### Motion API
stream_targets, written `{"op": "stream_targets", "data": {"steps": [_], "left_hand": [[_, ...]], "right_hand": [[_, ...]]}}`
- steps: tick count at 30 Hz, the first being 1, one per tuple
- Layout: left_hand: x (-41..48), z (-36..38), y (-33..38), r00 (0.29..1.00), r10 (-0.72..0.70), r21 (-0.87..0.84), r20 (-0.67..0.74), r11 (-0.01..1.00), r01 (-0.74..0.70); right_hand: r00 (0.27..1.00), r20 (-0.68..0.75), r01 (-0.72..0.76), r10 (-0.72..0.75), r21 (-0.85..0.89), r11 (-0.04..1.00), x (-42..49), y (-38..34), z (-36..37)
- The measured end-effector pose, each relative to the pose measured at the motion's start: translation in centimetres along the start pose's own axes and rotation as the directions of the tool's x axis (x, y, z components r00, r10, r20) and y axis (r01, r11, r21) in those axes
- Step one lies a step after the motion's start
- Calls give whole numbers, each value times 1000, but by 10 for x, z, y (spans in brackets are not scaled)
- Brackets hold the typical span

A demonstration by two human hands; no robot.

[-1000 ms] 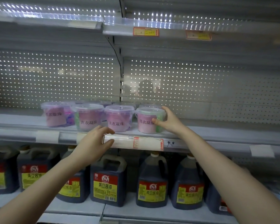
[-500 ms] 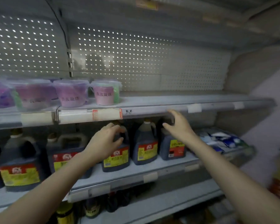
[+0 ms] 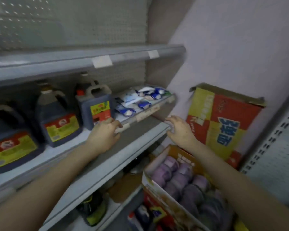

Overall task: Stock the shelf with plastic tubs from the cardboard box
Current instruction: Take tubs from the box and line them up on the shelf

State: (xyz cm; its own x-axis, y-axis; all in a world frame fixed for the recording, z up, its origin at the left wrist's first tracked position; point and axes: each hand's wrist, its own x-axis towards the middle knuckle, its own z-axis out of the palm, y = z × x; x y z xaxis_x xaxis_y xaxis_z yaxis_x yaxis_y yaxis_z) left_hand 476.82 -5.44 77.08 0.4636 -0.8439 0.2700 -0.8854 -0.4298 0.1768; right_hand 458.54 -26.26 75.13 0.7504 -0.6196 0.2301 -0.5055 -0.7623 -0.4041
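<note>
An open cardboard box (image 3: 158, 189) stands low at the right, packed with several purple plastic tubs (image 3: 182, 179). My left hand (image 3: 105, 132) hovers in front of the soy-sauce shelf with fingers loosely curled, holding nothing. My right hand (image 3: 178, 129) hangs in the air above the far end of the box, fingers spread and bent, empty. The upper shelf (image 3: 73, 64) shows only its bare right part; the tubs placed on it are out of view. The picture is blurred by motion.
Dark soy-sauce jugs (image 3: 57, 117) line the middle shelf, with blue-and-white packets (image 3: 137, 100) at its right end. A tall red-and-yellow carton (image 3: 220, 122) leans against the wall behind the box. Bottles and dark items sit on the lowest shelf (image 3: 93, 209). A perforated panel (image 3: 274, 155) stands at far right.
The view swung right and down, from the shelved tubs to the box. My right hand let go of the last tub; both hands came down toward the box.
</note>
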Motion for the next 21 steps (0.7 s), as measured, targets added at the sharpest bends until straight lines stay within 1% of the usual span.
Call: {"op": "stream_targets", "data": {"steps": [3, 6, 10, 13, 17, 21], "left_hand": [[25, 46, 39, 992, 53, -43, 112, 998, -48], [44, 90, 75, 978, 86, -34, 190, 996, -81], [64, 146, 115, 952, 137, -51, 273, 991, -127], [74, 187, 135, 925, 173, -82, 339, 985, -154], [82, 240, 157, 884, 205, -100, 419, 979, -180], [83, 292, 178, 841, 220, -140, 495, 975, -172]], "right_hand": [[993, 15, -113, 114, -18, 993, -21, 62, 3], [973, 20, -229, 230, -31, 973, -41, 120, 10], [932, 57, -359, 359, -2, 933, -63, 184, 22], [878, 119, -469, 463, 22, 883, -75, 226, 39], [822, 184, -557, 540, 60, 828, -96, 273, 64], [765, 255, -634, 592, 132, 762, -119, 317, 103]]}}
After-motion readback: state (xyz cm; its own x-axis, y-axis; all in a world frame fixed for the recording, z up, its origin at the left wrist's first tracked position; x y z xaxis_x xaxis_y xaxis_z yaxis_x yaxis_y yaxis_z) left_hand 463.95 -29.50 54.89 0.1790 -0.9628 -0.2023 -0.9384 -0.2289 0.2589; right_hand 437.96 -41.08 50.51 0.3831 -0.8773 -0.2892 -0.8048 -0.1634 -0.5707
